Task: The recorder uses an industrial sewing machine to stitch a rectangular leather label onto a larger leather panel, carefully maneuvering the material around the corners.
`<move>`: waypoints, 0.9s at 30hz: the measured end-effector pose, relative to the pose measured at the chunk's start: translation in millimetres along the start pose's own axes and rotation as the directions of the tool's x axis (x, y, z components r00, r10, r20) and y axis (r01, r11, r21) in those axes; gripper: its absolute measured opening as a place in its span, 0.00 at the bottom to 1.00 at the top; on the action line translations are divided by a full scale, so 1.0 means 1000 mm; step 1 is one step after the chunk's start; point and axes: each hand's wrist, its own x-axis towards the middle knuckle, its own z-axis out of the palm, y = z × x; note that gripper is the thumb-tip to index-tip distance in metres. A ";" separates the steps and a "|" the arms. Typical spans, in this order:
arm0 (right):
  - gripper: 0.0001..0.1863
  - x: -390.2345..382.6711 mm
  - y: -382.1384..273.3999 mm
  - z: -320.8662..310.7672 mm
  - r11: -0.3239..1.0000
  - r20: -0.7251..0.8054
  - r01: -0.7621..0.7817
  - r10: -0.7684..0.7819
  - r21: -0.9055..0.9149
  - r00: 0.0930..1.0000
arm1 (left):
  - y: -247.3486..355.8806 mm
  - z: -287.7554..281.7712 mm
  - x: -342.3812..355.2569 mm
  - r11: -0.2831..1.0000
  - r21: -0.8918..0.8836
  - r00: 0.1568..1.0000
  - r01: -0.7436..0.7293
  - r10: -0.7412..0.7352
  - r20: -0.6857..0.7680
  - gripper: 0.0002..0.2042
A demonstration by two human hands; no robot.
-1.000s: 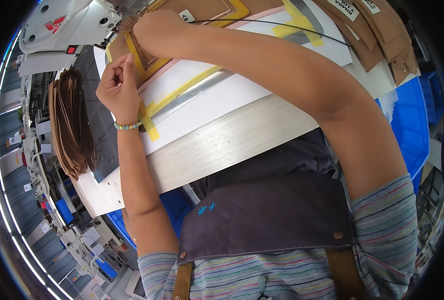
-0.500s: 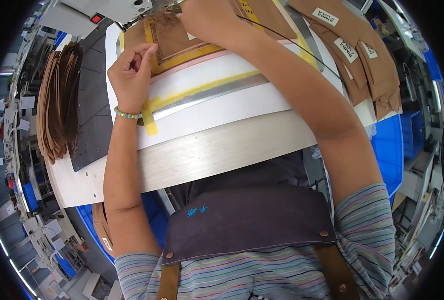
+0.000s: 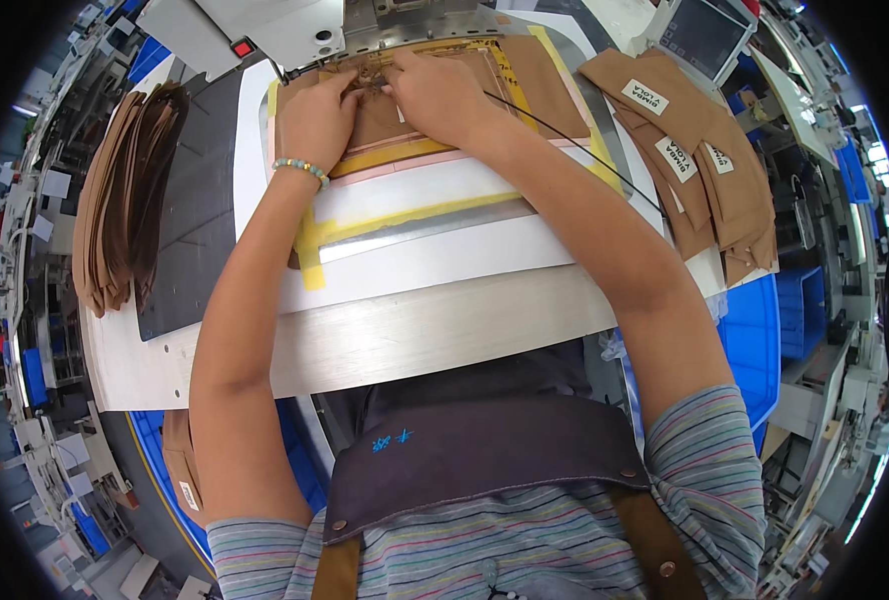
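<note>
My left hand [image 3: 317,118], with a beaded bracelet at the wrist, rests on a brown fabric piece [image 3: 540,75] inside a yellow frame [image 3: 513,88]; its fingers are curled by a tangle of brown threads [image 3: 370,75]. My right hand [image 3: 435,98] is just right of it, fingers bent at the same tangle. What either holds is hidden. The frame lies on a white board with yellow tape [image 3: 405,215], beneath a white machine head [image 3: 225,25]. A thin black cord [image 3: 585,145] runs to the right.
Folded brown pieces [image 3: 135,200] lie on a dark plate at left; more with white labels [image 3: 725,200] are stacked at right. A control screen [image 3: 700,35] stands behind them. Blue bins [image 3: 750,340] are under the table [image 3: 415,340]. The machine overhangs the far side.
My left hand has moved up and right onto the thread tangle, toward my right hand, and its fingers now reach into the frame. The view has also turned and shifted.
</note>
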 end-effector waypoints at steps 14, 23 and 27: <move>0.16 0.002 0.007 -0.015 0.996 0.144 -0.075 0.067 0.052 0.987 | 0.017 0.002 0.012 0.942 0.161 0.953 -0.296 0.280 0.118 0.12; 0.12 0.003 0.052 -0.094 0.985 0.564 -0.112 0.020 0.129 0.826 | -0.006 0.005 -0.001 0.908 0.235 0.921 -0.348 0.378 -0.095 0.04; 0.18 -0.063 0.094 -0.166 0.976 0.379 -0.159 0.204 -0.147 0.903 | 0.002 -0.012 -0.013 0.984 -0.145 0.979 -0.104 0.076 -0.191 0.07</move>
